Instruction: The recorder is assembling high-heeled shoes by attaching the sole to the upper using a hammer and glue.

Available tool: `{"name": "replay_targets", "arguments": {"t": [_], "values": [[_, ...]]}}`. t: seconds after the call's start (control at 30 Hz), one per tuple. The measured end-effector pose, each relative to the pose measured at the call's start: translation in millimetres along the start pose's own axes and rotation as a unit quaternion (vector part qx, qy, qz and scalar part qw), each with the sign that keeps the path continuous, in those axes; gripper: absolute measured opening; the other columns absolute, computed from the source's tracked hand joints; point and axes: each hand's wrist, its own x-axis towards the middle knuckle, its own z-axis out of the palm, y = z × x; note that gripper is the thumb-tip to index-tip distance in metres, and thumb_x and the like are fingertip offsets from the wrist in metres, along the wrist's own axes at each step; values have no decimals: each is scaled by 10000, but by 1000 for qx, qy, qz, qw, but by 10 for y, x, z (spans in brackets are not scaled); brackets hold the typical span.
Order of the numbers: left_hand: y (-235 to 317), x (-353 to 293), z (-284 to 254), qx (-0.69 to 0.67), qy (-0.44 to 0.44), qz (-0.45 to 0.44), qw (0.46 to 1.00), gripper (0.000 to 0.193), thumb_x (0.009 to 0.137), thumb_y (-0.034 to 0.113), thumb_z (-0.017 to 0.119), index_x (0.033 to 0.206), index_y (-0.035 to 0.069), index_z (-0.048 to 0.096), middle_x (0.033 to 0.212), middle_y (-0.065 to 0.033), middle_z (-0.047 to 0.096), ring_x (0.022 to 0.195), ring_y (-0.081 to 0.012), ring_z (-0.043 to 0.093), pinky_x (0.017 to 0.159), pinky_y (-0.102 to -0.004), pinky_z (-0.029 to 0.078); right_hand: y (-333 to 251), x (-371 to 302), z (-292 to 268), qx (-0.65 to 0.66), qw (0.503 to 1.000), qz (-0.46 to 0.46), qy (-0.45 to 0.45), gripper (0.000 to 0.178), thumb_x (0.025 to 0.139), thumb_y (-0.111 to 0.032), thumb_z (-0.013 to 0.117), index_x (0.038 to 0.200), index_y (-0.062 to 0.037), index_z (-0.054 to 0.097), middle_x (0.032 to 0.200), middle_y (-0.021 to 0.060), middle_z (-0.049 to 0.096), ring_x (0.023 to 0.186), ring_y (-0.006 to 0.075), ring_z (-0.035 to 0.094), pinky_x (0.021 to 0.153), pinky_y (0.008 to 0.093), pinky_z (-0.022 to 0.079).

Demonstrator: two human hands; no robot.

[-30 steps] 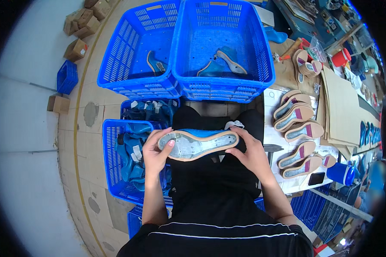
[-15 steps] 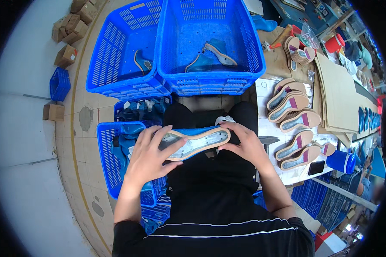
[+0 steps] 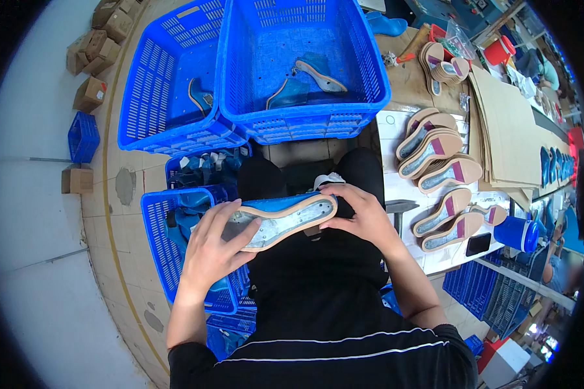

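Observation:
Between my two hands lies a blue shoe upper on its last [image 3: 285, 220], its underside turned up toward me. The grey sole face shows small dark dots and a tan rim. My left hand [image 3: 215, 243] wraps the wide forefoot end, with a finger pressed across the sole face. At the narrow heel end, my right hand [image 3: 360, 219] pinches the shoe between thumb and fingers. Just beyond, over my lap, a white crumpled thing [image 3: 331, 179] shows. To the right, a dark metal piece [image 3: 401, 206] stands beside the bench edge.
Ahead stand two large blue crates [image 3: 308, 120], with several blue shoes inside. Another blue crate [image 3: 150, 227] at my left holds blue uppers. On the right bench lie stacks of tan soles [image 3: 438, 144], cardboard sheets [image 3: 503, 129], a black phone [image 3: 478, 244] and a blue container [image 3: 516, 234].
The shoe has moved slightly left and tilted, its forefoot end lower. My left hand has shifted left and down, and the surroundings have slid slightly left in view. Both hands keep their hold.

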Motion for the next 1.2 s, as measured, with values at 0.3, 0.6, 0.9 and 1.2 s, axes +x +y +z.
{"name": "replay_targets", "arguments": {"t": [0.3, 0.6, 0.9, 1.2], "values": [[-13, 25, 34, -20, 22, 3, 1000, 632, 635, 237, 997, 1240, 251, 813, 1433, -134, 641, 1301, -352, 641, 971, -476, 625, 128, -24, 59, 47, 999, 7, 24, 673, 742, -280, 978, 1297, -34, 687, 1286, 154, 752, 1230, 343, 725, 1067, 415, 560], [36, 49, -25, -50, 17, -24, 998, 651, 655, 268, 1009, 1274, 266, 805, 1451, -148, 615, 1334, -385, 597, 977, -482, 618, 388, -92, 132, 254, 966, 36, 20, 521, 930, -288, 846, 1352, -29, 684, 1315, 125, 734, 1255, 264, 691, 1113, 400, 515], [43, -20, -55, -36, -4, -40, 999, 681, 680, 254, 1002, 1324, 305, 789, 1473, -152, 594, 1239, -379, 589, 967, -482, 617, 616, -153, 370, 445, 883, 142, 44, 414, 1064, -315, 714, 1336, -1, 716, 1269, 104, 748, 1208, 203, 695, 1101, 360, 513], [33, 2, -57, -36, -8, -39, 999, 655, 692, 235, 991, 1315, 301, 800, 1478, -143, 598, 1223, -368, 587, 971, -478, 613, 727, -130, 323, 488, 859, 149, 39, 296, 1007, -163, 785, 1270, -29, 787, 1245, 106, 785, 1152, 185, 720, 1064, 353, 544]]}}
